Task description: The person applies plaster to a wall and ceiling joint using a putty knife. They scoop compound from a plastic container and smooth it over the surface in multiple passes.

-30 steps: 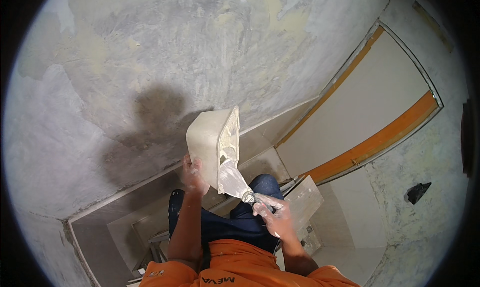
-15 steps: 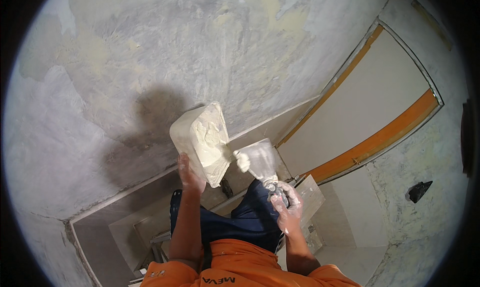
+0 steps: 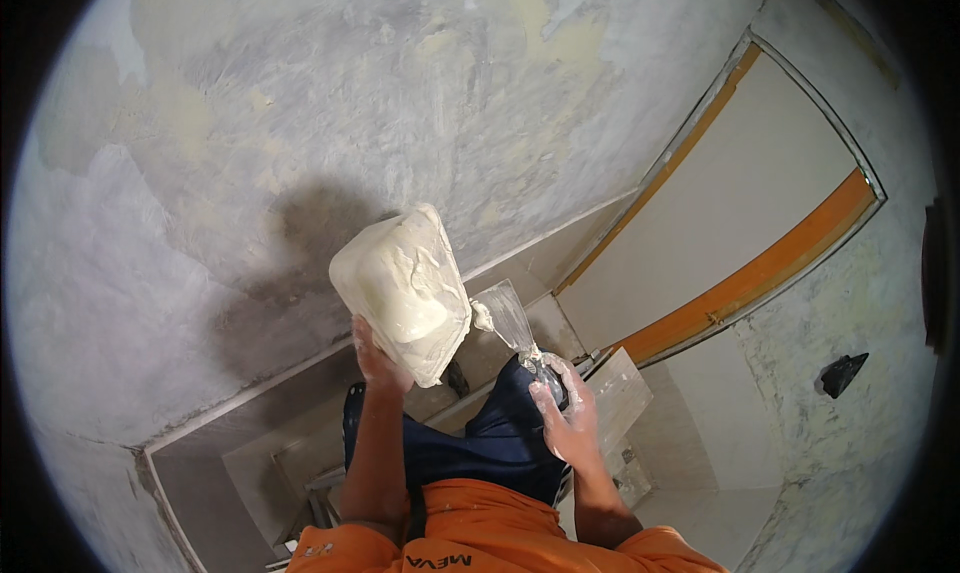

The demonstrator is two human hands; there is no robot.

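My left hand [image 3: 380, 355] grips a whitish tub [image 3: 362, 258] by its lower side and holds it up, tilted, in front of the wall. Thick cream-coloured putty [image 3: 412, 298] coats the inside of the tub. In my right hand [image 3: 568, 405] is a putty knife [image 3: 510, 318], its handle wrapped by my fingers and its blade pointing up and left. A lump of putty [image 3: 482, 316] clings to the blade's left edge, close beside the tub's rim. Putty smears whiten the fingers of my right hand.
A patchy grey plastered wall [image 3: 300, 103] rises ahead. To the right stands a white door [image 3: 720, 193] in a frame with orange strips. A dark pointed object [image 3: 843, 375] is on the right wall. A pale board [image 3: 620, 398] lies beyond my right hand.
The tub has turned and shifted slightly down, showing more of its inside. The putty knife has rotated, so its blade appears narrower. Both hands keep their hold.
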